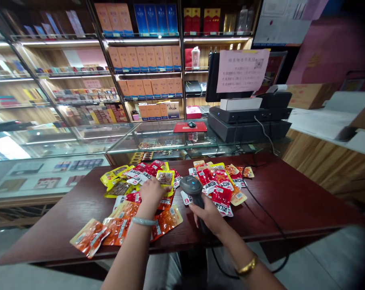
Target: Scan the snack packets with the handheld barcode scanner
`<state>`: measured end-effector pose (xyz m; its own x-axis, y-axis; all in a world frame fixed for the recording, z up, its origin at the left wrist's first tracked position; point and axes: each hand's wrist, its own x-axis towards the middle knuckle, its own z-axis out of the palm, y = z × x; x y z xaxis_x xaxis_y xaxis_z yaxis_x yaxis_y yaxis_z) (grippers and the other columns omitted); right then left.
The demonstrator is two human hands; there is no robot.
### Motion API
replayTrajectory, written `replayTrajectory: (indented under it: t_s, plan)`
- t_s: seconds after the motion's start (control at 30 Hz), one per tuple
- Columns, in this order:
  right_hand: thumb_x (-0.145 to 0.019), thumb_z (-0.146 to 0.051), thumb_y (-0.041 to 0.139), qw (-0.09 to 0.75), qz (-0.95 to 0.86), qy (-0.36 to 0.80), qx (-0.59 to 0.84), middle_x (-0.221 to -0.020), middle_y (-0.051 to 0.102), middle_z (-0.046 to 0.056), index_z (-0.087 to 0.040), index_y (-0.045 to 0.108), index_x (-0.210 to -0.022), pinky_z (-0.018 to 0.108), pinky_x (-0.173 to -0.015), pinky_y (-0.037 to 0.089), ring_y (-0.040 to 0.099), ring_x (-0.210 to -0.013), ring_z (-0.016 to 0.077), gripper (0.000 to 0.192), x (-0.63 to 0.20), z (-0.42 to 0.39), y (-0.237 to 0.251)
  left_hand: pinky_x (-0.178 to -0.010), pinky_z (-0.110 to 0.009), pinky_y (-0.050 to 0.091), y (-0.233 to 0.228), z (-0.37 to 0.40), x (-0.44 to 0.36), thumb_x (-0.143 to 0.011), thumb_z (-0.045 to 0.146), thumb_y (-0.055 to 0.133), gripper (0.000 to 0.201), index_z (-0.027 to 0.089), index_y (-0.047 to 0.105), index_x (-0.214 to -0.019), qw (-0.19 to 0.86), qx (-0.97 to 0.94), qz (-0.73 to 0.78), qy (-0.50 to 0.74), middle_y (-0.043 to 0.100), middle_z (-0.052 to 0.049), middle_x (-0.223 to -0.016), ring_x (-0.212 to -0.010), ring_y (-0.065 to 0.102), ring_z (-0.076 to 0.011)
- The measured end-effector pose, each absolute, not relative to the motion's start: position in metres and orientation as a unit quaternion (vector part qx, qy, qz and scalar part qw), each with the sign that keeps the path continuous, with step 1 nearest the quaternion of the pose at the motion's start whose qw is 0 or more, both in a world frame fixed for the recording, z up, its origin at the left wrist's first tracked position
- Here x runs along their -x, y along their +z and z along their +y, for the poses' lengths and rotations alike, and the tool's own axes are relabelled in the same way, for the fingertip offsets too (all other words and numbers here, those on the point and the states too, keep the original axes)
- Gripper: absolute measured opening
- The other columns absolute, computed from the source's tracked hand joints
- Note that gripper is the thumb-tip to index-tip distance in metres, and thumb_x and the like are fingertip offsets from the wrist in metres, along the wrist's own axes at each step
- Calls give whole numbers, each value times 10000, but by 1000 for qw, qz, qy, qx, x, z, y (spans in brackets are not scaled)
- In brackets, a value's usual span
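Note:
My right hand (211, 215) is wrapped round the handle of a black barcode scanner (191, 185), its head raised over the table between two heaps of snack packets. My left hand (152, 195) reaches over the left heap, fingers closed at the lower edge of a small yellow-edged snack packet (165, 177). Around it lie red packets (146, 171), yellow packets (118, 186) and orange packets (117, 229). To the right of the scanner, red and white packets (221, 195) overlap with orange ones. My left fingertips are partly hidden.
The dark red wooden table (279, 193) carries both heaps. The scanner's cable (268, 215) loops down the right side. Behind stands a glass counter (152, 137) with a red mouse pad (182, 127), a monitor (212, 76) and a cash drawer (245, 127). Stocked shelves line the wall.

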<state>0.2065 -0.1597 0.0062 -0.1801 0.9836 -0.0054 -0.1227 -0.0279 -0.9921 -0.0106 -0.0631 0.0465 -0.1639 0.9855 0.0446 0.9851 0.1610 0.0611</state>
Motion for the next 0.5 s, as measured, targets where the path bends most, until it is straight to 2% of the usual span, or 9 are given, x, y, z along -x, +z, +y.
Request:
replayTrajectory:
  t_s: [0.17,0.37,0.5]
  plan:
    - [-830,-546,713,474,-494,597,418,-413,516,-118,-214,515,-1080,225,-379,368,445,-317,129,460,-211,-153,-7,-969,-407,481,44,-59,5,-850,585,704,612,85,630,-1195,-11,-646,759,81,717,-291,-1245,-1236,669,-403]
    - [-799,-563,746,486,-476,592,432,-406,502,-121,-234,499,-1041,229,-370,366,426,-316,130,477,-214,-156,7,-739,-327,501,31,-45,3,-861,504,683,327,202,602,-954,191,-591,730,287,765,-109,-944,-900,744,-283]
    - [-821,-513,749,504,-480,587,414,-436,516,-119,-227,513,-1066,228,-399,382,445,-344,124,444,-216,-159,23,-690,-312,521,14,-44,-17,-823,586,687,385,216,591,-870,274,-568,650,423,716,-30,-795,-774,708,-231]
